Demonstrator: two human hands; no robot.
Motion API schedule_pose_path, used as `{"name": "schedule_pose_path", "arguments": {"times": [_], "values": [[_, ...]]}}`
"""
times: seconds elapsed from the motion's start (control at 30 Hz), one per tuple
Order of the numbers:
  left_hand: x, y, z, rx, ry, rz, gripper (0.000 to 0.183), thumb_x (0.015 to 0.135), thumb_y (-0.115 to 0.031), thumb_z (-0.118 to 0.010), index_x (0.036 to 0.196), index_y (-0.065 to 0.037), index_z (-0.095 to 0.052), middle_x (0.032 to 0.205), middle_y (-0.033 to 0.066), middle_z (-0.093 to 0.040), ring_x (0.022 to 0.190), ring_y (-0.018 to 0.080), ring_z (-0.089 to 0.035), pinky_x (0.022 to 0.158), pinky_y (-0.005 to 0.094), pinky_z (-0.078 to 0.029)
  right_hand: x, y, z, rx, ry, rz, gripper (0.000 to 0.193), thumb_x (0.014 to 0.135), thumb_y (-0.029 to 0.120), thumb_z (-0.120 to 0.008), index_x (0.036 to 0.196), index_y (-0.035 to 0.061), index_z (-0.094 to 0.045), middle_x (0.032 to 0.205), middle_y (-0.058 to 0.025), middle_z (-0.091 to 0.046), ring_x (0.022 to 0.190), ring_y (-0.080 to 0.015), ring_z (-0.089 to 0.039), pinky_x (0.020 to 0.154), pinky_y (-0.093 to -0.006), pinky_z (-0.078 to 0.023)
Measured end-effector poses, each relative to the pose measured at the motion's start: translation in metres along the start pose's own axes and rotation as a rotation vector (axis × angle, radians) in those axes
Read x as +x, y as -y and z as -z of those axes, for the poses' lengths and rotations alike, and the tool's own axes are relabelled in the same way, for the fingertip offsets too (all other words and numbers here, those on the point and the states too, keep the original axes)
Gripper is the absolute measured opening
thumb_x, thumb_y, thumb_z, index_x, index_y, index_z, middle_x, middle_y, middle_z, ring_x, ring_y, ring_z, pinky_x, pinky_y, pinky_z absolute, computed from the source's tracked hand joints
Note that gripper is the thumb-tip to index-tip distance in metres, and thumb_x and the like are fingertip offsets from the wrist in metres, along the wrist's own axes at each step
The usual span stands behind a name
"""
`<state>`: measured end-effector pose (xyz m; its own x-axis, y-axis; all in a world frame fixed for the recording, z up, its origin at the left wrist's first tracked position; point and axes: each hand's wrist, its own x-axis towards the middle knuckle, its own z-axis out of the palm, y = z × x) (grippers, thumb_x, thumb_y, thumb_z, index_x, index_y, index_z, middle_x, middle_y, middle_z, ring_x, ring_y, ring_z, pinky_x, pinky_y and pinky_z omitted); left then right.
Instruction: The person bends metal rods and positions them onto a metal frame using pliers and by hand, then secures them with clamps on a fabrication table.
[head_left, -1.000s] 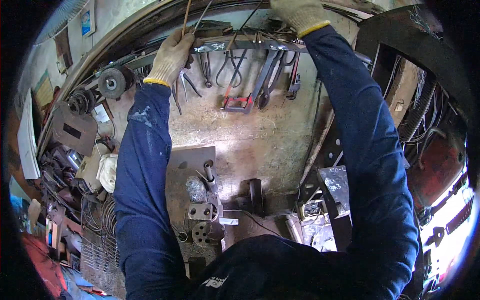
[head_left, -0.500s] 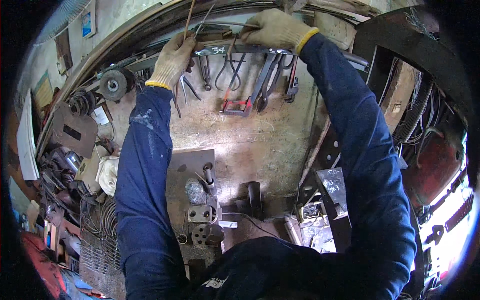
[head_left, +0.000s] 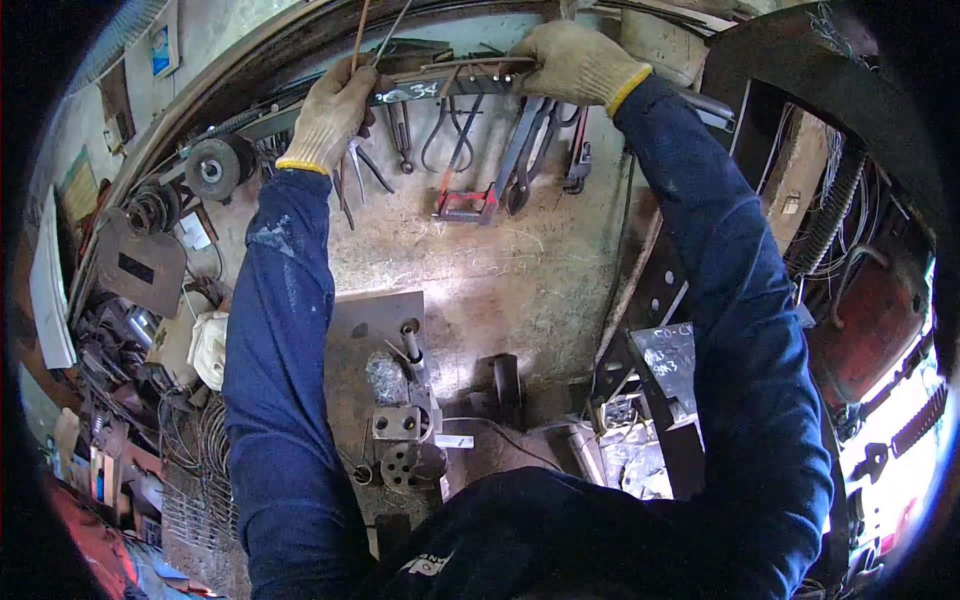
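At the far left end of a tool rack, my left hand, in a cream knit glove, is closed round two thin metal rods. One rod is copper-coloured, the other rod grey; both point up and away. My right hand, gloved too, has its fingers closed at the right end of a short thin rod. That rod lies level just above the dark rack bar; whether it touches the bar I cannot tell. Below the bar hang calipers, a red-framed hacksaw and pliers.
A grinding wheel stands left of the rack. Nearer me, a steel plate bears a drilled block and a round holed piece. Tangled scrap and wire coils fill the left; a coil spring hangs at right.
My right hand has moved slightly right and nearer, bringing the short rod down level along the rack bar. My left hand, still round its rods, has shifted a little left.
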<state>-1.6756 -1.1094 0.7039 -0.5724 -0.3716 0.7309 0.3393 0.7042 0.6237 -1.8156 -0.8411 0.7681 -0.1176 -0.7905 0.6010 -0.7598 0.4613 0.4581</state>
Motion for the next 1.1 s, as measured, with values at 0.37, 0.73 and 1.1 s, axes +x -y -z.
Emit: {"name": "schedule_pose_path", "arguments": {"times": [0.37, 0.73, 1.1], "values": [[0.003, 0.004, -0.003, -0.006, 0.005, 0.019, 0.038, 0.103, -0.035, -0.055, 0.126, -0.006, -0.066, 0.097, 0.0034, -0.074, 0.066, 0.0107, -0.058, 0.058, 0.0292, -0.049, 0.007, -0.020, -0.012, -0.110, -0.252, 0.073, 0.022, 0.091, 0.021, -0.062, 0.105, 0.0060, -0.069, 0.096, -0.0206, -0.073, 0.093, -0.0405, -0.070, 0.081, -0.0514, -0.056], [0.014, 0.018, -0.003, 0.008, -0.022, -0.083, 0.041, 0.103, -0.037, -0.056, 0.130, -0.008, -0.065, 0.094, 0.0035, -0.074, 0.067, 0.0114, -0.059, 0.062, 0.0299, -0.049, 0.016, -0.054, 0.032, -0.028, -0.775, -0.296, 0.024, 0.095, 0.024, -0.062, 0.106, 0.0034, -0.068, 0.095, -0.0256, -0.071, 0.093, -0.0453, -0.068, 0.081, -0.0548, -0.054], [0.006, 0.006, -0.005, 0.011, -0.021, -0.008, 0.042, 0.104, -0.034, -0.058, 0.134, -0.006, -0.064, 0.096, 0.0023, -0.075, 0.067, 0.0097, -0.058, 0.061, 0.0273, -0.048, 0.001, -0.057, 0.033, 0.012, -0.827, -0.256, 0.023, 0.096, 0.020, -0.059, 0.109, 0.0033, -0.066, 0.092, -0.0268, -0.070, 0.090, -0.0468, -0.068, 0.079, -0.0540, -0.054]]}}
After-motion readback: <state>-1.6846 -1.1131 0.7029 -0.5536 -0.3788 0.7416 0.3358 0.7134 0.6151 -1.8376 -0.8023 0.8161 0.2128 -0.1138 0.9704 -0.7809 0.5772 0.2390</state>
